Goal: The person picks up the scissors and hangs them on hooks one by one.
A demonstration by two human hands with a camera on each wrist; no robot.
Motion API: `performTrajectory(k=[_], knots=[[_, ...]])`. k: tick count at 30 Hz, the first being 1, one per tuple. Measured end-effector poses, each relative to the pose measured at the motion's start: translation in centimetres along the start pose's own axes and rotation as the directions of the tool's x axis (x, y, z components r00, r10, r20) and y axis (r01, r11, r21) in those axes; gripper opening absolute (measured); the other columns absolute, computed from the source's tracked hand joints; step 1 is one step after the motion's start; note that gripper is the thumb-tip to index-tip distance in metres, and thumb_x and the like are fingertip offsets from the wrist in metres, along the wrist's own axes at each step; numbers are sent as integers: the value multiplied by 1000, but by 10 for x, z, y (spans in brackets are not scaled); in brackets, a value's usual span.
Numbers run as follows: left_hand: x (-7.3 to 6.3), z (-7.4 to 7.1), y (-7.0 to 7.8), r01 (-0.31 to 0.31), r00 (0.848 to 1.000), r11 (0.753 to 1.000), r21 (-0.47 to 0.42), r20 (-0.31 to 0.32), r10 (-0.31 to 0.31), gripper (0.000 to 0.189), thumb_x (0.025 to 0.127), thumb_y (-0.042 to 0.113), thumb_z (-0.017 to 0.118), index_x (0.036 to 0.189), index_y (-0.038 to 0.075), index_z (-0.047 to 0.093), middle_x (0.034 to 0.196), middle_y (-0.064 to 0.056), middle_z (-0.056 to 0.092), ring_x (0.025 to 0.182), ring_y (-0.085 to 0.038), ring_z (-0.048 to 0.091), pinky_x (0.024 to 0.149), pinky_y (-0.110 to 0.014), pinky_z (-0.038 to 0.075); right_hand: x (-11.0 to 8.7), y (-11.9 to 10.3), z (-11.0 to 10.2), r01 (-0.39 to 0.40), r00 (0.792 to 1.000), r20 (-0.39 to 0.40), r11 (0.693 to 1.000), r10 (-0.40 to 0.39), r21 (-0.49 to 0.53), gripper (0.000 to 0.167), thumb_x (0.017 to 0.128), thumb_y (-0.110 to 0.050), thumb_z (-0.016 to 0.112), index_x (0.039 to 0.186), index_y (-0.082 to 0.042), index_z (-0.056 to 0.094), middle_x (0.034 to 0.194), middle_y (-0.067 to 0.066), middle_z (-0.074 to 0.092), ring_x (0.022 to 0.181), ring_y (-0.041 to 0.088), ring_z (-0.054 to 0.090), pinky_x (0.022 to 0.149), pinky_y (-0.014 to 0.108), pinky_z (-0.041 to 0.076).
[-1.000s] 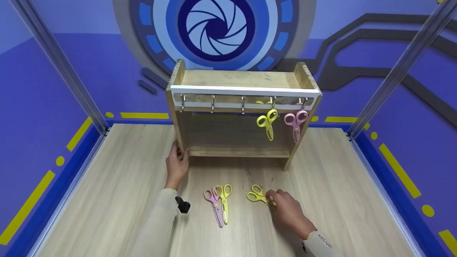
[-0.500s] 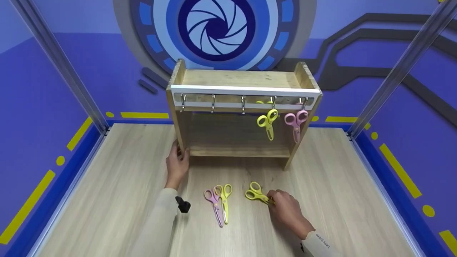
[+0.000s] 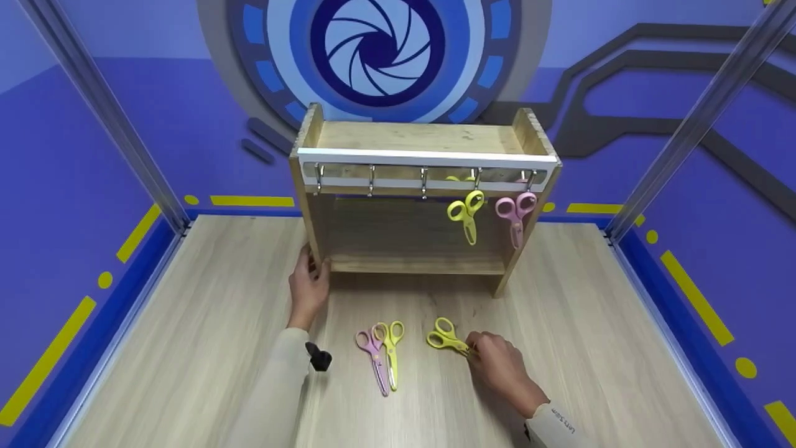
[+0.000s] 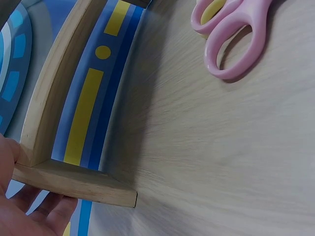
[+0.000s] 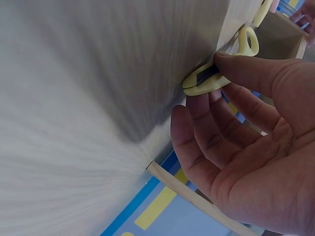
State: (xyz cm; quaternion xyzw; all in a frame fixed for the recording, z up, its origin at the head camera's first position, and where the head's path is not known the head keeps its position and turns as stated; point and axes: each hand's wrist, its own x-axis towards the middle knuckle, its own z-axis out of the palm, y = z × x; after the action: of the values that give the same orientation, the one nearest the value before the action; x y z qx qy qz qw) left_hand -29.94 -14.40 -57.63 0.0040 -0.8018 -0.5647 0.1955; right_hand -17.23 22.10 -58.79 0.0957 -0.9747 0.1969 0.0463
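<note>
Across the lower half of the frame, a pale wood-grain tabletop [image 3: 205, 348]; standing on it at the centre, an open wooden rack [image 3: 416, 266], faced near the top with a white hook rail [image 3: 398, 155]. Best steadied with light, even pressure: gripped low on the upright, left of centre, by the left hand [image 3: 309, 289], thumb to the inner side, other fingers to the outer. At lower right of centre, the right hand [image 3: 502, 366], with thumb and fingertips pinching the blade end of the yellow scissors [image 3: 456, 343]; hard to tell whether fully clear of the tabletop. Keep that pinch firm and far down the blades, leaving the loops uncovered and facing upper left. Steer wide of the pink scissors [image 3: 376, 359] and second yellow pair [image 3: 390, 356], lying together at bottom centre. In looks: smooth yellow handles, two rounded loops, a blunt tip, a dark strip along the blades.
</note>
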Motion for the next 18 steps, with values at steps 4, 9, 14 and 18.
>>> performTrajectory(k=[4,9,14,18], knots=[[1,0,1,8,1000,1000,2,6,-8,53,105,12,58,154,5,41,142,-26,56,126,-39,60,101,-51,53,1,0,0,-13,1000,20,1000,14,-7,13,85,-1,79,85,-13,72,73,-5,61,62,9,51,52,34,48],[1,0,2,10,1000,1000,1,9,-10,53,105,12,58,155,7,41,143,-25,56,126,-38,60,102,-49,53,4,0,-3,2,999,39,1000,-1,-22,15,84,-3,82,86,-15,73,74,-5,63,62,9,52,53,35,48],[0,0,2,29,999,1000,12,14,-30,54,106,14,58,156,9,39,145,-24,55,128,-37,59,103,-47,53,11,-4,-15,47,999,27,998,-45,-47,19,82,1,81,84,-15,73,77,-3,67,65,12,58,55,38,51],[0,-1,2,22,1000,1000,8,11,-22,54,105,13,58,156,8,40,144,-25,55,127,-38,59,102,-50,53,19,-11,-32,90,995,-28,995,-92,-47,21,80,4,81,84,-15,73,77,-1,68,68,16,63,57,41,53]])
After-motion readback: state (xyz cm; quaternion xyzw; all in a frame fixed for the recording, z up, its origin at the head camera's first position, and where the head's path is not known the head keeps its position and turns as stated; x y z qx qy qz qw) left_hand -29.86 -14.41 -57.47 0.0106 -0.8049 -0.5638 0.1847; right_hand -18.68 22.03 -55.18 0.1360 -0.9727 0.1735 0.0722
